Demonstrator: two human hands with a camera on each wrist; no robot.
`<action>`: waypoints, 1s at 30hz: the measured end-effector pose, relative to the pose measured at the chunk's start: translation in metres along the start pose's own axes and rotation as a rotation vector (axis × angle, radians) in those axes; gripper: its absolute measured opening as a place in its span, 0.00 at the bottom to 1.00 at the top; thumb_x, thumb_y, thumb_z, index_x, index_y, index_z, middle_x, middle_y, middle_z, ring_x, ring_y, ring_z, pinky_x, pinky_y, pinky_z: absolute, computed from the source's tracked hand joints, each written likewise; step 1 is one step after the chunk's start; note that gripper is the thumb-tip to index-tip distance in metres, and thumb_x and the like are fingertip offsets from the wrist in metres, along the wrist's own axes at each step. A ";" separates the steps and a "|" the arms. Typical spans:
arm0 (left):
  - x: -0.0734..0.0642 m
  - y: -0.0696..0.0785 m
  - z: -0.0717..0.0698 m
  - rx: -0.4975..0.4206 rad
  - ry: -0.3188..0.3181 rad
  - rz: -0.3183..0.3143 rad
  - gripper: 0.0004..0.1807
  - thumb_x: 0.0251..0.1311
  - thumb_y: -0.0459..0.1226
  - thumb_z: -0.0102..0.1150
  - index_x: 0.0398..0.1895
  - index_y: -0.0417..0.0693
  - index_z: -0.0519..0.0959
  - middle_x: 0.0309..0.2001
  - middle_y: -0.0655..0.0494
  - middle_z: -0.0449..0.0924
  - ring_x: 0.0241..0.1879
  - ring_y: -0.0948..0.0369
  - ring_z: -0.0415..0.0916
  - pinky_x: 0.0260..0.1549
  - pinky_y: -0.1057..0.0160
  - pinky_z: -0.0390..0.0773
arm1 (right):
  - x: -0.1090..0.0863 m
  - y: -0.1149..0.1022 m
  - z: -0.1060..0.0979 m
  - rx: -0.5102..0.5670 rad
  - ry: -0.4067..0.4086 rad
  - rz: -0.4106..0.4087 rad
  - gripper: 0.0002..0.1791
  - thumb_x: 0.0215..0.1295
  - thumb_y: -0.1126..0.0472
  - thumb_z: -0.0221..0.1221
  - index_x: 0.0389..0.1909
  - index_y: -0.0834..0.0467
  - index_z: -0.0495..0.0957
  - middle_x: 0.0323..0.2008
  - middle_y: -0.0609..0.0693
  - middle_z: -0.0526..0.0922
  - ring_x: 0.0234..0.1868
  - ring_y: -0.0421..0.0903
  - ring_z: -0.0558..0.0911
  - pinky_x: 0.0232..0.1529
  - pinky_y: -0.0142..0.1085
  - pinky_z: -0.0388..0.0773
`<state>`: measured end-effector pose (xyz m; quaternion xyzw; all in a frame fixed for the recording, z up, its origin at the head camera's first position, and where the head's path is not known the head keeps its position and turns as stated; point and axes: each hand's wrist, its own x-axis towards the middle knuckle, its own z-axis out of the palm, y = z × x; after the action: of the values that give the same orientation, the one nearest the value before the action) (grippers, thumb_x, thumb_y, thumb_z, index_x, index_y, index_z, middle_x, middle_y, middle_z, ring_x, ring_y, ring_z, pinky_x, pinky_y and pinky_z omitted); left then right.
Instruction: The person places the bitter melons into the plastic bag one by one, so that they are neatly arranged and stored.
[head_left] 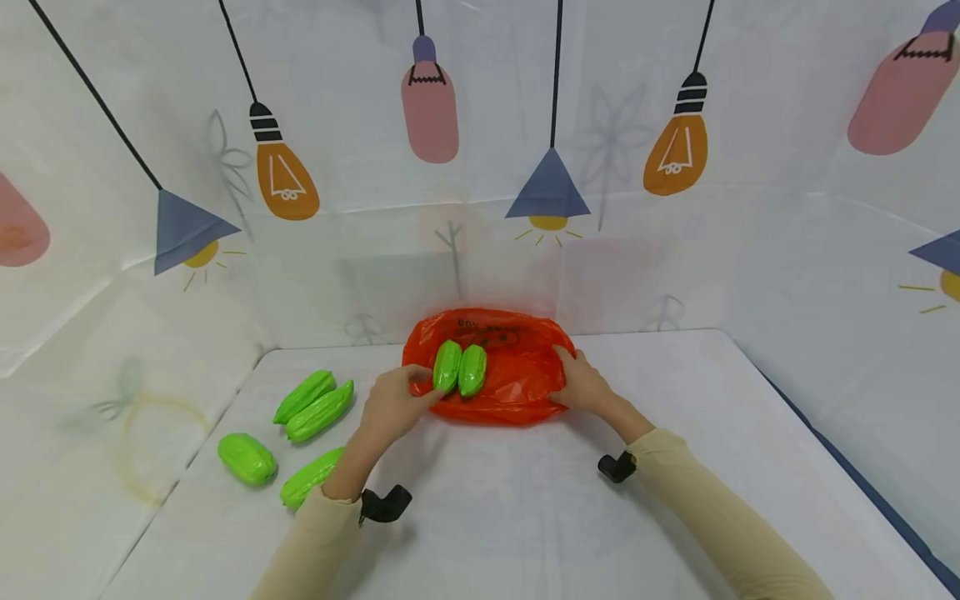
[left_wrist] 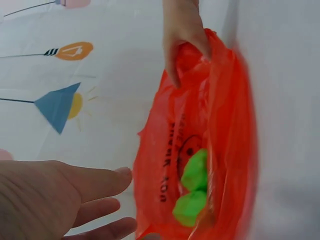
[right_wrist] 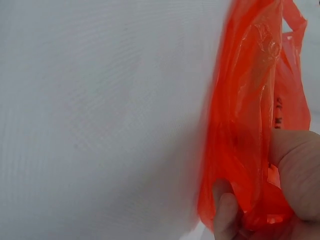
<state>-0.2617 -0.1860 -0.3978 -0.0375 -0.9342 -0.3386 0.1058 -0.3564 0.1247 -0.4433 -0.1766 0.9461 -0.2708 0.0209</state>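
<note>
A red plastic bag [head_left: 517, 375] with dark print and a smiley face lies on the white table, its mouth spread wide. Two glossy green ridged fruits, like star fruit, are side by side at the bag's left part; one is the green fruit [head_left: 472, 371]. My left hand [head_left: 393, 404] is at the bag's left edge beside them, its fingers fairly straight in the left wrist view, holding no fruit. At the opposite end, my right hand [head_left: 585, 385] grips the bag's rim, thumb [right_wrist: 295, 150] inside and fingers [right_wrist: 226, 212] outside.
Left of the bag lie more green fruits: a pair [head_left: 318, 408], a single fruit [head_left: 247, 458] near the table's left edge, and another [head_left: 311, 479] partly behind my left forearm. A white sheet [head_left: 480, 233] with lamp pictures hangs behind the table [head_left: 525, 517].
</note>
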 end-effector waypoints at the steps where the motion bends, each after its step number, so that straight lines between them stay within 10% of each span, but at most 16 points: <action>1: -0.003 -0.003 -0.005 -0.001 -0.015 -0.002 0.21 0.57 0.41 0.69 0.51 0.40 0.81 0.47 0.47 0.82 0.33 0.57 0.77 0.29 0.60 0.78 | 0.000 0.000 0.000 -0.009 -0.003 -0.006 0.47 0.55 0.61 0.70 0.73 0.62 0.55 0.64 0.70 0.60 0.56 0.65 0.72 0.51 0.59 0.74; 13: -0.048 -0.042 -0.066 0.086 -0.180 -0.030 0.26 0.57 0.45 0.69 0.56 0.42 0.77 0.47 0.46 0.80 0.43 0.49 0.79 0.39 0.54 0.80 | 0.004 0.000 -0.001 -0.031 -0.022 0.019 0.46 0.53 0.62 0.71 0.70 0.65 0.59 0.65 0.69 0.58 0.54 0.63 0.73 0.51 0.56 0.75; 30: -0.088 -0.100 -0.081 0.058 -0.151 0.069 0.30 0.51 0.42 0.74 0.56 0.39 0.77 0.53 0.41 0.78 0.47 0.41 0.78 0.45 0.47 0.78 | 0.003 0.003 -0.003 -0.022 0.009 -0.034 0.50 0.52 0.62 0.70 0.72 0.66 0.52 0.64 0.72 0.56 0.50 0.67 0.75 0.47 0.60 0.75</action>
<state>-0.1764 -0.3149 -0.4189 -0.0922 -0.9471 -0.3035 0.0479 -0.3603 0.1271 -0.4422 -0.1915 0.9460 -0.2615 0.0102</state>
